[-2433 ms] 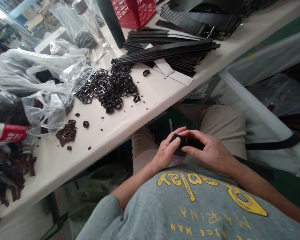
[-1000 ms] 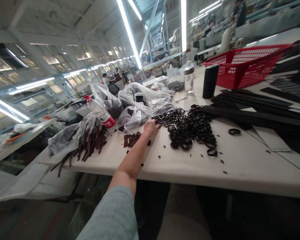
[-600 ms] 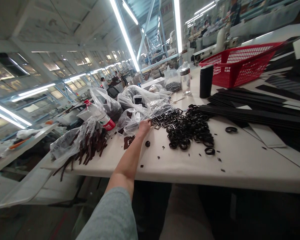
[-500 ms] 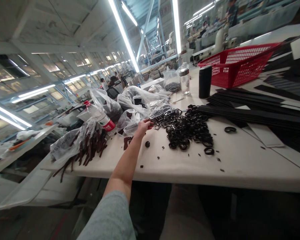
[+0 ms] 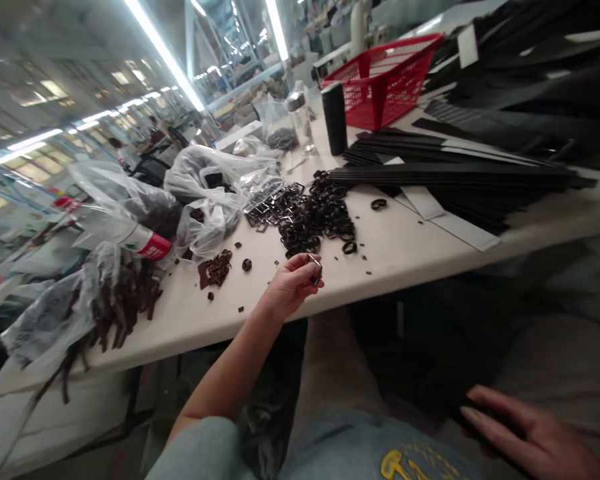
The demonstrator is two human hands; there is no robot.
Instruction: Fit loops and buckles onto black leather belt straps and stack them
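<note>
My left hand (image 5: 289, 285) is raised over the table's front edge, its thumb and fingers pinching a small rectangular metal buckle (image 5: 317, 265). Just beyond it lie a heap of metal buckles (image 5: 274, 208) and a pile of small black loops (image 5: 325, 212). Low at the right, my right hand (image 5: 535, 430) is closed around a dark, strap-like strip (image 5: 497, 427) near my lap; its far end is lost against the dark background.
A red plastic basket (image 5: 380, 87), a black tumbler (image 5: 335, 120) and a glass jar (image 5: 301, 123) stand at the back. Black strips (image 5: 460, 175) cover the right. Plastic bags (image 5: 205, 173), a bottle (image 5: 153, 245), brown straps (image 5: 120, 300) and small brown pieces (image 5: 219, 268) lie left.
My left hand has drawn back from the buckle heap toward me, now with a buckle in its fingers. My right hand has come into view. The view has turned right and downward.
</note>
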